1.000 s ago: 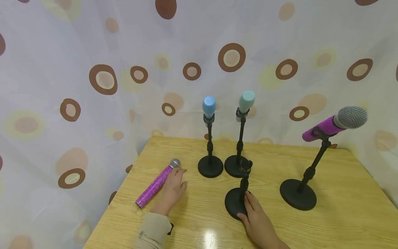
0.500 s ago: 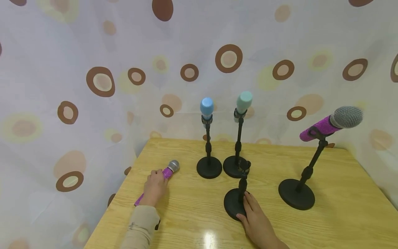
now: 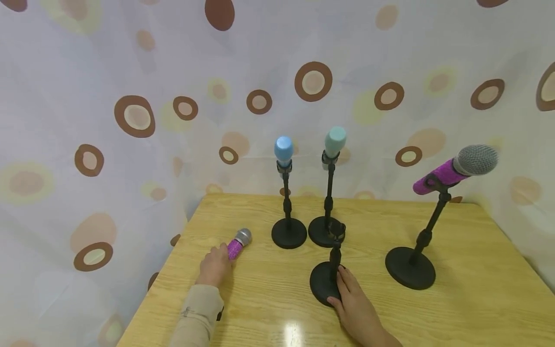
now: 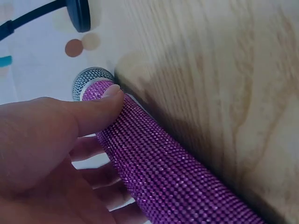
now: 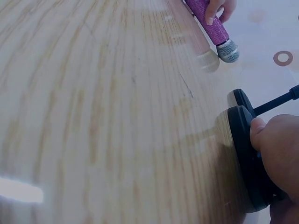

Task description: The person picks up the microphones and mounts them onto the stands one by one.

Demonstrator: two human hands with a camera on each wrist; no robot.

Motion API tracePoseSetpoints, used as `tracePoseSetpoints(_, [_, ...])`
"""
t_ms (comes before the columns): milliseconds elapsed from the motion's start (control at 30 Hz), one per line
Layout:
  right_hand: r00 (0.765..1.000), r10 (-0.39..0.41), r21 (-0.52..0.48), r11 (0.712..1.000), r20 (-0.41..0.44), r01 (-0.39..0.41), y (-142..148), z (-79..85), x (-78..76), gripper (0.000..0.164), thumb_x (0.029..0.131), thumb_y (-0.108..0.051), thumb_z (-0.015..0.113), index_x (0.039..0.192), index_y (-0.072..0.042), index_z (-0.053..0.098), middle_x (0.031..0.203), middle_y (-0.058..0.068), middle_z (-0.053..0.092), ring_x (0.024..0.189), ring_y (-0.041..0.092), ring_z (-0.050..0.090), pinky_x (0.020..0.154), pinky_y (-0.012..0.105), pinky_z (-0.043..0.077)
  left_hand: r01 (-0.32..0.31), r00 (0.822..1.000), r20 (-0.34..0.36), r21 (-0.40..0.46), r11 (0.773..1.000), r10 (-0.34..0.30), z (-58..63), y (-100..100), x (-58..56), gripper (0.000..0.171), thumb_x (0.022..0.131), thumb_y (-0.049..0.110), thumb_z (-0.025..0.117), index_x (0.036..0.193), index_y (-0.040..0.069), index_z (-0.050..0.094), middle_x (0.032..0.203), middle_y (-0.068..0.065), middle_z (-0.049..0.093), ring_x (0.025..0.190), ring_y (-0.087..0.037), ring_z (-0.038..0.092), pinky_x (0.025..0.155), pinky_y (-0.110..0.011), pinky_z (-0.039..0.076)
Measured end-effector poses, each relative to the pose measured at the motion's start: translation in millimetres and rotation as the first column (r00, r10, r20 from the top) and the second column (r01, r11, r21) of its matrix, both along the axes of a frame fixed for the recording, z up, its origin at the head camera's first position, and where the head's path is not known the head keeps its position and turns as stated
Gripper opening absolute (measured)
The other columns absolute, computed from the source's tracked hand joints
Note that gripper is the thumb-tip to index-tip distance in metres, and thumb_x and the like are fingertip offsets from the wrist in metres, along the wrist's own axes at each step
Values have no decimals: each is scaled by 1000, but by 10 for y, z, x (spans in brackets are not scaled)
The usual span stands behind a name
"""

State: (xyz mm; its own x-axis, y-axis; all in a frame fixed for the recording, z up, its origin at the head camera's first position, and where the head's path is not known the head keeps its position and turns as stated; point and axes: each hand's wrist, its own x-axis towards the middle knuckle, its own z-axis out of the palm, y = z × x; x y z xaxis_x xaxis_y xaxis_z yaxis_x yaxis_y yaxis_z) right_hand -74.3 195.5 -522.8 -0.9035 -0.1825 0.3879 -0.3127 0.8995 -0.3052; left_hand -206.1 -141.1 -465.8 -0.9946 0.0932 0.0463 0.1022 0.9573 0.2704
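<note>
A microphone (image 3: 235, 247) with a glittery purple handle and silver mesh head is in my left hand (image 3: 214, 266), at the left of the table. In the left wrist view the thumb lies over the handle (image 4: 154, 158) just below the head, and the fingers curl round the far side. My right hand (image 3: 358, 308) grips the round base (image 3: 323, 284) of a short black microphone stand with no microphone in its clip (image 3: 336, 230). The right wrist view has the thumb on the base's edge (image 5: 240, 149); the other fingers are mostly hidden.
Behind, two black stands hold a blue microphone (image 3: 284, 150) and a mint-green microphone (image 3: 335, 141). At the right a stand (image 3: 409, 268) carries another purple microphone (image 3: 442, 177), tilted. The wooden table (image 3: 269, 299) backs onto a patterned curtain (image 3: 243, 53).
My left hand has moved from beside the microphone's head back over its handle and taken hold of it. The microphone has shifted slightly. My right hand has stayed on the stand's base.
</note>
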Motion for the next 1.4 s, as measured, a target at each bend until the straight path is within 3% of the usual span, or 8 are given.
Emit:
tracePoseSetpoints(133, [999, -9, 1, 1000, 51, 9, -10, 6, 9, 62, 92, -25, 70, 134, 16, 50, 148, 29, 42, 136, 44, 44, 102, 51, 48, 5, 999, 50, 19, 1000, -6, -24, -7, 27, 41, 87, 18, 76, 112, -8, 57, 89, -22, 63, 79, -37, 66, 66, -51, 56])
tracePoseSetpoints(267, [996, -9, -9, 1000, 84, 10, -22, 26, 14, 61, 93, -25, 68, 135, 15, 50, 149, 29, 41, 137, 44, 43, 103, 52, 47, 9, 996, 86, 79, 997, -16, -76, -3, 51, 34, 88, 23, 75, 102, -5, 60, 85, -15, 61, 73, -25, 60, 63, -44, 52])
tracePoseSetpoints(400, [996, -9, -7, 1000, 84, 10, -27, 23, 9, 62, 93, -26, 68, 135, 15, 50, 149, 29, 41, 137, 44, 43, 104, 51, 46, 32, 996, 75, 129, 991, -42, -105, 19, 67, 30, 89, 23, 74, 97, -3, 61, 80, -10, 57, 68, -21, 52, 58, -40, 47])
tracePoseSetpoints(533, [998, -5, -6, 1000, 57, 5, -29, 26, 2, 61, 93, -25, 69, 135, 15, 50, 148, 29, 42, 136, 43, 44, 103, 51, 47, 51, 998, 39, 160, 986, -58, -92, 57, 63, 33, 91, 24, 70, 108, -3, 62, 87, -12, 62, 75, -23, 59, 66, -45, 52])
tracePoseSetpoints(700, [999, -7, -10, 1000, 53, 8, -29, 56, 8, 60, 93, -24, 69, 135, 15, 51, 148, 28, 43, 136, 44, 44, 103, 51, 47, 94, 995, -4, 193, 977, -95, -17, 132, 58, 38, 95, 25, 66, 118, -5, 61, 97, -15, 67, 86, -28, 66, 77, -48, 55])
tracePoseSetpoints(1133, [990, -14, -35, 999, 140, 19, -19, 5, -4, 63, 95, -27, 66, 138, 14, 47, 152, 27, 39, 140, 44, 40, 106, 53, 44, 198, 980, -50, 297, 934, -192, 227, 443, 154, 41, 99, 32, 60, 125, 1, 63, 97, -9, 68, 81, -19, 62, 75, -42, 56])
tracePoseSetpoints(1400, [993, -21, -32, 999, 112, 25, -7, 14, 2, 62, 94, -26, 68, 137, 15, 48, 151, 28, 39, 139, 43, 41, 105, 53, 45, 249, 968, -80, 416, 875, -238, 385, 694, 204, 44, 98, 32, 61, 131, 2, 59, 105, -10, 68, 86, -19, 62, 78, -41, 56])
